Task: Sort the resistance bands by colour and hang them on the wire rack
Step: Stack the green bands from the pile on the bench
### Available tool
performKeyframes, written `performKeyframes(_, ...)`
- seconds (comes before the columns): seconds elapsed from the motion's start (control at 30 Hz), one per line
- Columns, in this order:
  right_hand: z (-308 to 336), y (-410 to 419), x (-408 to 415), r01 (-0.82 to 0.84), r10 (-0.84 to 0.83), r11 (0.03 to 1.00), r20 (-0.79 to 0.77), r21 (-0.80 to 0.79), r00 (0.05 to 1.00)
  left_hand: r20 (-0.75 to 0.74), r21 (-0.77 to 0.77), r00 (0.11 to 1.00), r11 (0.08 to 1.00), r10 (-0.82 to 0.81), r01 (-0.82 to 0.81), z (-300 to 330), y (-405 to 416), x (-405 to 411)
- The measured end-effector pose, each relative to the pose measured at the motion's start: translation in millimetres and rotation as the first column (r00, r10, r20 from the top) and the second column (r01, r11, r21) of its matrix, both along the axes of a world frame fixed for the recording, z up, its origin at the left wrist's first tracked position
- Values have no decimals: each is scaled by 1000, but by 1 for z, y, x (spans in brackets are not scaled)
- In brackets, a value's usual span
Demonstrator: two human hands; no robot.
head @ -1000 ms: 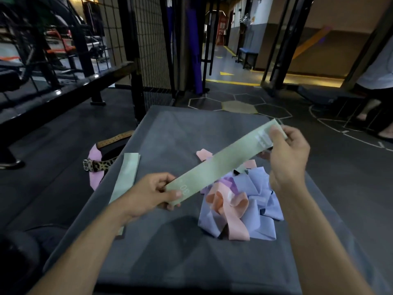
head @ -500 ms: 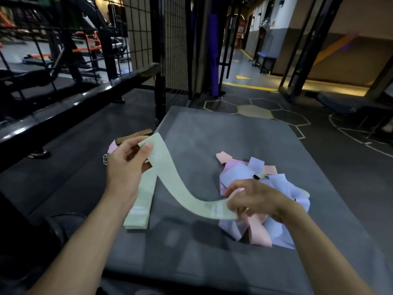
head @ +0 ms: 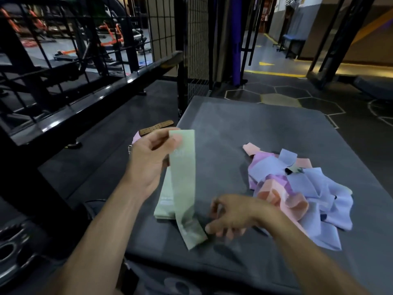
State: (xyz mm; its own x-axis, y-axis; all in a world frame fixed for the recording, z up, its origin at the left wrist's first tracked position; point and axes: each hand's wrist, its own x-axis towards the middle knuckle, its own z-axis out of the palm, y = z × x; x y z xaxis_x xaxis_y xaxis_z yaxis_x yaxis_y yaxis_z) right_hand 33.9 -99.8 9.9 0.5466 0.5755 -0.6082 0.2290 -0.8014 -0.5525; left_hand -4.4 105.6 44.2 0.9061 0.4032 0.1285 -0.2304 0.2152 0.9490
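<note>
Left hand pinching green band, right hand seemingly empty

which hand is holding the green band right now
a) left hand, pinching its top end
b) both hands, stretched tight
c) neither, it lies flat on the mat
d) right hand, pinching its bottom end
a: the left hand pinches the top end of the green band, which hangs down to the mat, while the right hand is beside its lower end and grips nothing.
</note>
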Motion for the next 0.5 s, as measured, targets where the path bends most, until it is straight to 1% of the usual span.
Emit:
performKeyframes(0.03, 3, -2, 6, 29, -34, 997, 74, 70, 997, -6, 33, 998, 998, -57, 57, 1, -3, -1)
performKeyframes(0.07, 9, -4, 11, 66, -90, 977, 111, 205, 990, -12, 68, 994, 992, -107, 107, 1, -6, -2)
performKeyframes(0.1, 17, -6, 15, 103, -153, 922, 106, 373, 983, -17, 101, 989, 984, -146, 147, 0, -9, -2)
performKeyframes(0.13, 25, -6, 18, 131, -206, 834, 83, 536, 975, -17, 130, 984, 976, -175, 176, -1, -11, -2)
performKeyframes(0.17, 34, -6, 20, 150, -253, 731, 60, 666, 966, -15, 154, 981, 969, -194, 194, -2, -12, -2)
performKeyframes(0.2, 40, -5, 21, 159, -295, 632, 45, 759, 954, -9, 172, 979, 964, -204, 203, -3, -13, -1)
performKeyframes(0.23, 44, -3, 22, 149, -330, 553, 51, 820, 943, -3, 178, 978, 963, -207, 204, -4, -14, 0)
performKeyframes(0.27, 45, 0, 24, 123, -355, 504, 76, 855, 932, 1, 175, 979, 964, -204, 200, -5, -15, 1)
performKeyframes(0.37, 44, 8, 26, 58, -405, 442, 141, 895, 903, 0, 182, 977, 961, -213, 210, -8, -16, 3)
performKeyframes(0.43, 48, 10, 27, 23, -440, 413, 177, 910, 880, -35, 267, 962, 925, -271, 271, -12, -12, 5)
performKeyframes(0.5, 55, 12, 28, -18, -493, 369, 212, 929, 844, -138, 391, 933, 846, -334, 361, -24, -5, 6)
